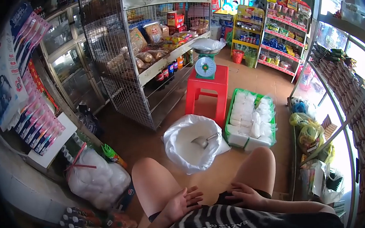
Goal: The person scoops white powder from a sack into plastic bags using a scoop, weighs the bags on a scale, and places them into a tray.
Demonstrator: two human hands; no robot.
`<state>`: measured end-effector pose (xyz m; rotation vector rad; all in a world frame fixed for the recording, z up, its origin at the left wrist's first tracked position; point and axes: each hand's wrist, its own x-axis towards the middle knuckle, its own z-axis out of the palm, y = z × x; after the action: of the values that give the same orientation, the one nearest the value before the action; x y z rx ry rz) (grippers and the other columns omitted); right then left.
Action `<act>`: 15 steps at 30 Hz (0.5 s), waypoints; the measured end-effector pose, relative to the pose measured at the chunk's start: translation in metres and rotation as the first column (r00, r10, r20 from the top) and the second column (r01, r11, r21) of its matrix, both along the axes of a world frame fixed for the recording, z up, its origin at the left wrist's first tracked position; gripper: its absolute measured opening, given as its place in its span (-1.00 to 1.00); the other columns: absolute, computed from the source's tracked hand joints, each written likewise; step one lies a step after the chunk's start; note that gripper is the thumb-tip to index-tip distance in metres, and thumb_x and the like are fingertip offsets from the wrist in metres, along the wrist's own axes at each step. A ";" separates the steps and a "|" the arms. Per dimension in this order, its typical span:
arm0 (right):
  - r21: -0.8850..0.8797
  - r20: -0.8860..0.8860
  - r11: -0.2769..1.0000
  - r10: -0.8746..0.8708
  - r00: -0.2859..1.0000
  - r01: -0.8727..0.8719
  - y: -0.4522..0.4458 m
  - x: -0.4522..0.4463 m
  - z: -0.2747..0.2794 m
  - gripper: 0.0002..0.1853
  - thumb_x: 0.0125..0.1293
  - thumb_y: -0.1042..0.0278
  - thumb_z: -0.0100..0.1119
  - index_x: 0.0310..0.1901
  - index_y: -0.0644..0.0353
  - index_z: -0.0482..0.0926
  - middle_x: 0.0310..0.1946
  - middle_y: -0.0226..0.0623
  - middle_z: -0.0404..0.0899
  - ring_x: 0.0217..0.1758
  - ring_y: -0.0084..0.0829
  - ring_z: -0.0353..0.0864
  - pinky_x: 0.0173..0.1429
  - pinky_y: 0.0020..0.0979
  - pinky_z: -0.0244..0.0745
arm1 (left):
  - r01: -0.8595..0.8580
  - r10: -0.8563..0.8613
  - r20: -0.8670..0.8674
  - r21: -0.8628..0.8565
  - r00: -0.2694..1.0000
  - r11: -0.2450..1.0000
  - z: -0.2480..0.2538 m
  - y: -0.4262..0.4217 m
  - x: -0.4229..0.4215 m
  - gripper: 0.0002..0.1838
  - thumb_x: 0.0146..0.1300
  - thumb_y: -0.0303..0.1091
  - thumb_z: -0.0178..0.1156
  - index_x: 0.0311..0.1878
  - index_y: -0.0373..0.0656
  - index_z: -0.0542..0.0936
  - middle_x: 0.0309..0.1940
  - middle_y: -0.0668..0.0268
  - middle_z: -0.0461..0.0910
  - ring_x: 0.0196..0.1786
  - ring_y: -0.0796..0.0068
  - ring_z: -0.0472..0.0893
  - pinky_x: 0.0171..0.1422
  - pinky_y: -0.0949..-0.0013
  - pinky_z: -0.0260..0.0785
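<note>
My left hand (183,203) rests over my lap near one thigh, fingers spread and holding nothing. Near the other thigh lies my right hand (244,195), also empty with its fingers apart. In front of my knees stands an open white sack (171,136) of white granular contents, with a metal scoop (201,142) lying in it. Behind it, a green dial scale (205,67) sits on a red plastic stool (219,82), with a filled clear bag (208,44) on its pan. To the right, a green basket (234,105) holds several filled white bags (245,110).
A wire-sided shelf (120,76) with packaged goods stands beyond the sack at left. A large plastic bag (98,178) and bottles (81,227) are at my left. Snack racks (286,31) stand at the back right, and a glass case (343,113) runs along the right.
</note>
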<state>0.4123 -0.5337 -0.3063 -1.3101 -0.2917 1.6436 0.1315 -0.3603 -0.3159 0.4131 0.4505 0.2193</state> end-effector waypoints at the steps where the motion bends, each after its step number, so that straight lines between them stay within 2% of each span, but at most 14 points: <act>1: 0.014 0.037 1.000 0.018 0.999 -0.018 0.002 0.001 -0.005 -0.32 0.58 0.32 0.12 0.59 0.11 0.03 0.49 -0.11 0.26 0.49 -0.11 0.41 0.29 -0.04 0.63 | -0.009 0.025 -0.109 0.146 0.994 0.989 -0.001 -0.001 0.003 -0.42 0.64 0.00 -0.08 0.52 -0.17 0.28 0.37 0.07 0.48 0.35 0.26 0.53 0.48 0.09 0.37; 2: 0.027 0.073 0.999 0.033 0.997 -0.035 0.003 0.001 -0.010 -0.33 0.56 0.36 0.15 0.57 0.14 0.07 0.48 -0.12 0.28 0.47 -0.14 0.44 0.29 -0.07 0.63 | 0.002 0.062 -0.212 0.289 0.975 0.957 -0.003 0.000 0.005 -0.47 0.64 -0.07 -0.04 0.50 -0.19 0.31 0.32 0.10 0.52 0.32 0.32 0.54 0.47 0.13 0.37; 3: 0.022 0.068 0.999 0.028 0.997 -0.030 0.001 0.000 -0.019 -0.33 0.56 0.36 0.15 0.57 0.14 0.07 0.48 -0.12 0.28 0.47 -0.14 0.44 0.29 -0.07 0.63 | 0.078 0.078 -0.225 0.611 0.971 0.787 -0.004 0.000 0.006 -0.53 0.62 -0.17 0.01 0.45 -0.18 0.36 0.31 0.14 0.53 0.31 0.34 0.56 0.44 0.16 0.41; 4: 0.105 0.234 0.991 0.060 0.970 -0.087 -0.002 -0.002 -0.029 -0.39 0.53 0.39 0.19 0.51 0.17 0.19 0.45 -0.11 0.32 0.43 -0.16 0.49 0.30 -0.11 0.63 | 0.149 0.098 -0.229 0.848 0.968 0.509 -0.004 -0.001 0.006 -0.59 0.60 -0.27 0.07 0.41 -0.18 0.42 0.30 0.19 0.54 0.29 0.36 0.59 0.41 0.19 0.45; 5: 0.179 0.398 0.971 0.076 0.914 -0.159 -0.004 -0.003 -0.036 -0.44 0.49 0.43 0.23 0.46 0.20 0.30 0.41 -0.09 0.36 0.40 -0.18 0.53 0.31 -0.16 0.63 | 0.207 0.132 -0.257 0.930 0.957 0.304 -0.002 -0.004 0.001 -0.64 0.50 -0.39 0.19 0.31 -0.14 0.53 0.20 0.22 0.60 0.19 0.32 0.65 0.32 0.20 0.49; 6: 0.285 0.668 0.897 0.065 0.741 -0.337 -0.010 -0.001 -0.033 -0.50 0.45 0.44 0.27 0.38 0.20 0.40 0.36 -0.07 0.41 0.34 -0.18 0.58 0.30 -0.21 0.63 | 0.208 0.134 -0.200 0.977 0.971 -0.052 0.004 -0.001 -0.002 -0.65 0.45 -0.39 0.22 0.27 -0.05 0.57 0.10 0.27 0.62 0.10 0.32 0.67 0.26 0.21 0.51; 7: 0.318 0.866 0.788 -0.015 0.500 -0.527 -0.017 -0.002 -0.023 -0.55 0.42 0.45 0.30 0.30 0.21 0.50 0.31 -0.05 0.46 0.28 -0.18 0.63 0.28 -0.26 0.63 | 0.180 0.117 -0.145 0.898 0.982 -0.401 0.010 0.002 -0.009 -0.65 0.39 -0.38 0.24 0.22 0.03 0.62 0.01 0.32 0.64 0.00 0.32 0.68 0.19 0.22 0.53; 8: 0.368 0.928 0.701 -0.238 0.286 -0.611 -0.023 -0.006 -0.012 -0.68 0.37 0.42 0.33 0.14 0.19 0.62 0.19 -0.02 0.54 0.22 -0.17 0.65 0.19 -0.26 0.66 | 0.235 0.200 -0.137 0.731 0.970 -0.641 0.021 -0.001 -0.019 -0.67 0.29 -0.34 0.30 0.13 0.10 0.66 -0.07 0.43 0.64 -0.07 0.36 0.68 0.09 0.24 0.53; 10: 0.231 0.972 0.719 -0.150 0.178 -0.655 -0.054 -0.002 0.021 -0.72 0.36 0.31 0.36 0.07 0.13 0.66 0.05 -0.15 0.63 0.10 -0.21 0.71 0.08 -0.23 0.69 | 0.225 0.269 -0.032 0.645 0.963 -0.731 0.040 -0.002 -0.043 -0.74 0.28 -0.27 0.36 0.03 0.13 0.69 -0.11 0.48 0.63 -0.11 0.45 0.66 -0.04 0.28 0.50; 11: 0.188 0.981 0.751 -0.119 0.151 -0.633 -0.071 0.007 0.020 -0.73 0.34 0.28 0.38 0.03 0.10 0.65 -0.02 -0.23 0.64 0.04 -0.23 0.73 0.03 -0.22 0.70 | 0.181 0.286 0.047 0.675 0.957 -0.716 0.042 -0.001 -0.059 -0.73 0.20 -0.25 0.44 -0.02 0.09 0.69 -0.22 0.46 0.63 -0.21 0.42 0.66 -0.13 0.29 0.46; 13: 0.076 0.996 0.824 -0.032 0.088 -0.562 -0.112 0.021 0.012 -0.74 0.31 0.24 0.38 -0.01 0.06 0.63 -0.15 -0.32 0.65 -0.09 -0.24 0.74 -0.06 -0.20 0.69 | 0.210 0.376 0.046 0.764 0.926 -0.610 0.041 0.003 -0.101 -0.79 0.14 -0.24 0.50 -0.18 0.05 0.70 -0.38 0.43 0.61 -0.32 0.40 0.65 -0.17 0.27 0.48; 14: 0.007 0.998 0.858 0.024 0.054 -0.513 -0.132 0.027 0.007 -0.74 0.31 0.23 0.36 -0.02 0.04 0.61 -0.20 -0.35 0.64 -0.16 -0.23 0.74 -0.10 -0.20 0.69 | 0.323 0.394 -0.094 0.755 0.914 -0.570 0.034 0.003 -0.122 -0.81 0.12 -0.23 0.51 -0.27 0.02 0.69 -0.43 0.40 0.61 -0.35 0.38 0.64 -0.19 0.26 0.48; 15: -0.079 0.997 0.820 0.071 -0.036 -0.567 -0.153 0.040 -0.005 -0.77 0.35 0.19 0.29 -0.06 0.08 0.62 -0.23 -0.30 0.64 -0.20 -0.20 0.73 -0.14 -0.20 0.66 | 0.432 0.407 -0.227 0.727 0.885 -0.534 0.023 0.003 -0.144 -0.81 0.09 -0.23 0.53 -0.37 -0.01 0.68 -0.48 0.37 0.60 -0.38 0.37 0.64 -0.21 0.25 0.49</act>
<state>0.4520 -0.6866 -0.3112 -1.9821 -1.8717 0.5113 -0.0122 -0.3570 -0.2927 2.6848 0.6327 0.5011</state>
